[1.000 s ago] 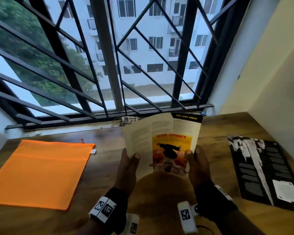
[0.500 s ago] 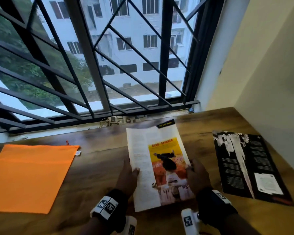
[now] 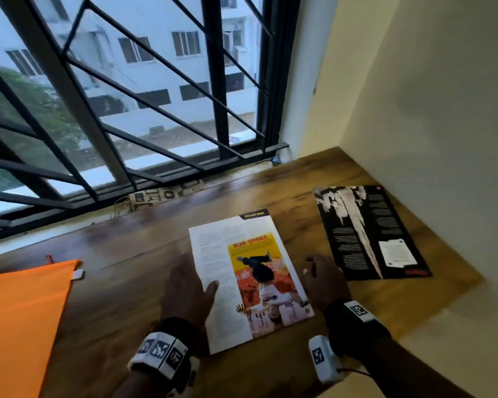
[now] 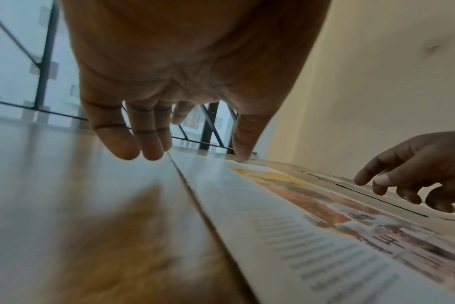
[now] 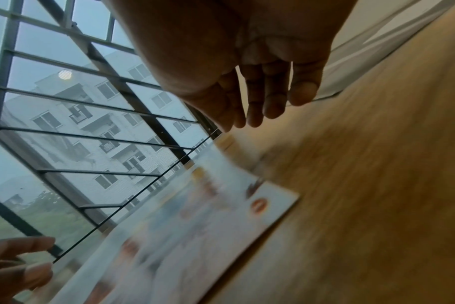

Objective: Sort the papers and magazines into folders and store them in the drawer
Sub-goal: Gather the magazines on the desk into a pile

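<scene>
A colourful magazine (image 3: 250, 277) lies flat in the middle of the wooden table (image 3: 121, 288). My left hand (image 3: 197, 272) sits at its left edge, fingers relaxed above the wood and the thumb tip touching the page, as the left wrist view shows with the left hand (image 4: 185, 152) over the magazine (image 4: 312, 226). My right hand (image 3: 314, 268) hovers just right of the magazine with loose fingers, holding nothing; in the right wrist view the right hand (image 5: 260, 111) is off the blurred magazine (image 5: 190, 230). A black magazine (image 3: 365, 234) lies further right. An orange folder pouch (image 3: 20, 320) lies at the left.
A barred window (image 3: 127, 110) runs along the table's far edge. A yellow wall (image 3: 429, 110) closes the right side, close to the black magazine. Small cables and a patterned strip (image 3: 161, 195) lie on the sill. Bare wood separates the pouch from the magazine.
The magazine, held up in both hands a second ago, now lies flat on the table. My right hand has let go and shifted right; my left keeps only a thumb on it.
</scene>
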Demonstrator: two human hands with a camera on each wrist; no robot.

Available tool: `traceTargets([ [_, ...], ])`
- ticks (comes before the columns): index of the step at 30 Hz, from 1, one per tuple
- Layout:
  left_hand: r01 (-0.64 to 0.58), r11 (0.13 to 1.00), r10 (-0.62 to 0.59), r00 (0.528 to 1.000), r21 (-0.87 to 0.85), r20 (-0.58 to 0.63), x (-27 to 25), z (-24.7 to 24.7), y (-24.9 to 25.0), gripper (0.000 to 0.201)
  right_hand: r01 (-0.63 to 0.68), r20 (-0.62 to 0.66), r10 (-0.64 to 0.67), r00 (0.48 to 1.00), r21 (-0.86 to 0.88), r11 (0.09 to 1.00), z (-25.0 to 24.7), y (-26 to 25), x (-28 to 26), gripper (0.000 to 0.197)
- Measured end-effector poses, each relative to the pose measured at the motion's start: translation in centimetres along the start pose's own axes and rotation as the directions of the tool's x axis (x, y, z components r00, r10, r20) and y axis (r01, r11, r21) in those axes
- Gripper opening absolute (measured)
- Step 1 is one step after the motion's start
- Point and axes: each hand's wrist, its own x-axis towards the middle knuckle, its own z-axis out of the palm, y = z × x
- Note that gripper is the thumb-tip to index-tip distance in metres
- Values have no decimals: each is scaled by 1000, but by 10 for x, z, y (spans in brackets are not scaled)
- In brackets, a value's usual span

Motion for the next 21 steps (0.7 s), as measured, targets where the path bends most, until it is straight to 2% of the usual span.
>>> traceTargets([
  [5, -157, 980, 158, 987, 122, 0, 7, 8, 36, 87, -4, -77, 2, 997, -32, 999, -32, 36, 11, 29],
  [8, -256, 958, 250, 966, 130, 61, 8, 17, 65, 73, -34, -65, 31, 997, -54, 998, -52, 53, 29, 29],
  [12, -353, 922, 337, 934, 158, 118, 10, 32, 106, 60, -76, -35, 71, 997, -178, 981, -77, 79, 59, 36],
  [17, -429, 877, 400, 901, 216, 166, 7, 58, 157, 54, -60, 133, 99, 986, -273, 960, -95, 112, 88, 49],
  [21, -501, 830, 445, 860, 244, 251, 4, 84, 195, 56, 32, 217, 30, 976, -275, 961, -98, 127, 101, 50],
])
